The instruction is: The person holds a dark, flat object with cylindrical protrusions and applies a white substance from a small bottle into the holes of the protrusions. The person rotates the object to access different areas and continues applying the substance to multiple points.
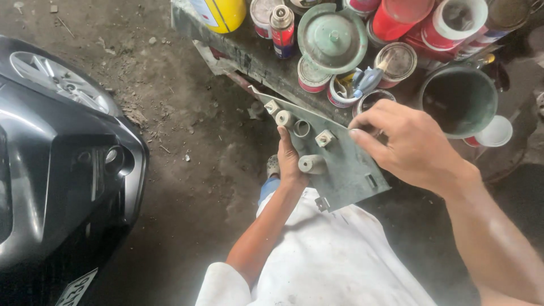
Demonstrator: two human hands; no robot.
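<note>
Below bench: two hands' fingers pinching one grey panel (340, 164): left hand (288, 161), right hand (405, 144).

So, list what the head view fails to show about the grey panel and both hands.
- Grey panel: its right part is hidden under the right hand.
- Left hand: only the back and thumb show; the fingers are behind the panel.
- Right hand's fingertips: curled over the panel's edge, so the grip is unclear.
- Green bucket: inside too dark to see any contents.
- Car bumper: cut off by the left edge.
</note>
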